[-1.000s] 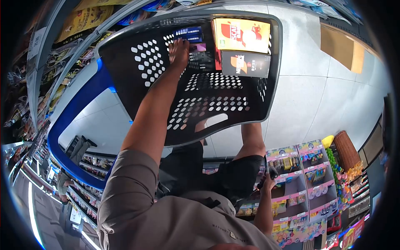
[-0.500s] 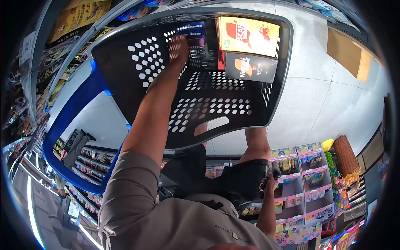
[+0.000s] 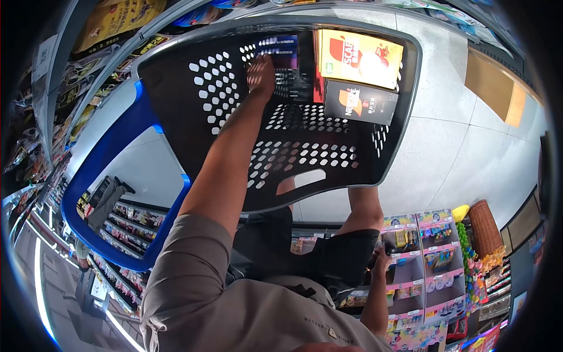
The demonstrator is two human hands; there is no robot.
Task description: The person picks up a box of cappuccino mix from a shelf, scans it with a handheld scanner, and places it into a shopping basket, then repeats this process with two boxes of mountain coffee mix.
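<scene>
My left hand [image 3: 262, 75] reaches down into a black perforated shopping basket [image 3: 170, 88] with a blue handle frame [image 3: 105, 141]. Its fingertips are hard to make out beside a stack of blue and purple boxes [image 3: 281, 50]. To the right in the basket lie a yellow Nescafé box [image 3: 363, 58] and a black Nescafé box [image 3: 360, 104]. Low at my right side, beside my shorts, my right hand [image 3: 381, 258] is closed around a small dark object [image 3: 389, 242] whose details are unclear.
Packed shelves [image 3: 53, 117] run along the left. A display of small goods [image 3: 410, 264] stands behind my legs, with a brown wicker basket [image 3: 485, 229] at its right. A cardboard-coloured box [image 3: 489, 82] is on the pale tiled floor [image 3: 440, 135] at upper right.
The basket and its boxes have shifted slightly right and down in view, and my left hand has shifted with them. My right hand remains low, around the dark object.
</scene>
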